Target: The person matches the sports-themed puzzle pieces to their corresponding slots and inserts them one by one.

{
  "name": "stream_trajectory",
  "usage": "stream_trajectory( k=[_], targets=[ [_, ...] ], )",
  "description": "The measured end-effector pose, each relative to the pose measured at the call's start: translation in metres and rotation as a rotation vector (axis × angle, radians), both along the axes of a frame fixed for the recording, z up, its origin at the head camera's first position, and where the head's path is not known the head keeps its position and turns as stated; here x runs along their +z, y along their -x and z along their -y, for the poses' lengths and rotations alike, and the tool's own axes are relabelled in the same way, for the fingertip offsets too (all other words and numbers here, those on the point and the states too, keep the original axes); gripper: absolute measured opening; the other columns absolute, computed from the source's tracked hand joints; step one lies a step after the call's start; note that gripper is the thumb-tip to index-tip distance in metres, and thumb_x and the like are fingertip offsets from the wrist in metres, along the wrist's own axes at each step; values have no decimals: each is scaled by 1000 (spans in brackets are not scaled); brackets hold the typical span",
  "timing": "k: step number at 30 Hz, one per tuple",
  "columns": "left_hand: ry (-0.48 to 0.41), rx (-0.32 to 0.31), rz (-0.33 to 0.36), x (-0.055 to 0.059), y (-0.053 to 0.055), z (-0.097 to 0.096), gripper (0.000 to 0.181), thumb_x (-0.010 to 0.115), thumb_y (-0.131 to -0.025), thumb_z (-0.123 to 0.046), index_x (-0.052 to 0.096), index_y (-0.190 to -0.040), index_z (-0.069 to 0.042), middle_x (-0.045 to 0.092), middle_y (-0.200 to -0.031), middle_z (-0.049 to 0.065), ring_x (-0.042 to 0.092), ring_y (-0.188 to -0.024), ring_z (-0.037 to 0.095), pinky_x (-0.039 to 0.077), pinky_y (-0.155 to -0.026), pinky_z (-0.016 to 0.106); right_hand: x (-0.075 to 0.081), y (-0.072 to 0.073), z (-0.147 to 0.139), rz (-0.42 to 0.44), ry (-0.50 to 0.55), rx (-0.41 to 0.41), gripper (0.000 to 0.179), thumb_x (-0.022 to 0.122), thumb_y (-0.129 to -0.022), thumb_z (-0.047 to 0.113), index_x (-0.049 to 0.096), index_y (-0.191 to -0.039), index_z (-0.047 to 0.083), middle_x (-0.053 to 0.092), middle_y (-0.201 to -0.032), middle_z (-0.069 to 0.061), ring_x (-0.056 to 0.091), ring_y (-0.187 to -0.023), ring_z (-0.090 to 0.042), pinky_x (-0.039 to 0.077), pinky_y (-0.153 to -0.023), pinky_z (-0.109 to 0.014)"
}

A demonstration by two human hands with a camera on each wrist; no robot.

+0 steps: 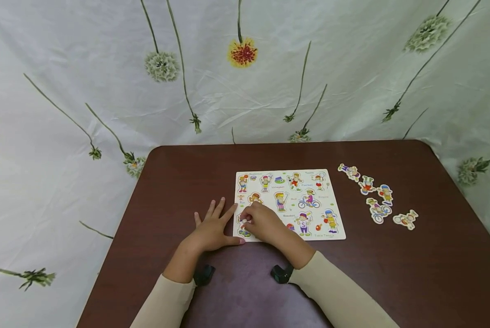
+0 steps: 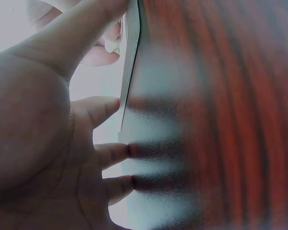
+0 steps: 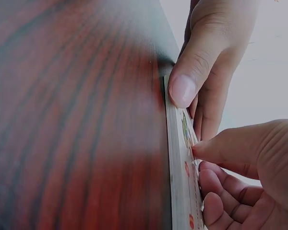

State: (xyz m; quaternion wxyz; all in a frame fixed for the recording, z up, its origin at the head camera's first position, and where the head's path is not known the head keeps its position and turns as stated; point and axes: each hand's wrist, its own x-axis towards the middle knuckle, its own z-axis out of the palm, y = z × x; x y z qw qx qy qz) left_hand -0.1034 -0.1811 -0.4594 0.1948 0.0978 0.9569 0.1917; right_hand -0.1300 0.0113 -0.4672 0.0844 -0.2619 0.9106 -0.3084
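A white picture puzzle board (image 1: pixel 291 228) with sports figures lies on the table. My left hand (image 1: pixel 212 232) rests at the board's left side, fingers spread on the tabletop. Its thumb (image 3: pixel 183 91) presses the board's near left corner in the right wrist view. Over the lower left of the board, my right hand (image 1: pixel 265 223) has curled fingers and pinches a small puzzle piece (image 1: pixel 243 232) at its picture spot. The fingers hide part of that piece. In the left wrist view, the right fingertips show beyond the left thumb.
Several loose puzzle pieces, among them a cyclist piece (image 1: pixel 378 210) and a lone piece (image 1: pixel 406 219), lie right of the board on the dark brown table (image 1: pixel 433 273). A flowered cloth (image 1: pixel 269 91) hangs behind the table's far edge.
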Motion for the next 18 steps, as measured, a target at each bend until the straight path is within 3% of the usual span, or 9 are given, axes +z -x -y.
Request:
stream_trajectory(
  k=[8,18],
  targets=[
    [-1,1,2,-2,0,1,105,76,-79,-64,22,-163,-30,2,-172,14,-5,-158,41,-3,-111,83,0,3,-5,46,60,29,17,75,-89,12,75,-105,8,64,-94,-3,59,-83,-11,49,-76,-26],
    [11,5,5,-1,1,0,105,76,-79,-65,22,-163,-31,2,-172,13,-4,-158,41,-3,-112,82,11,9,-13,20,320,-54,23,71,-94,16,73,-116,10,69,-100,-3,64,-88,-12,54,-79,-26]
  ],
)
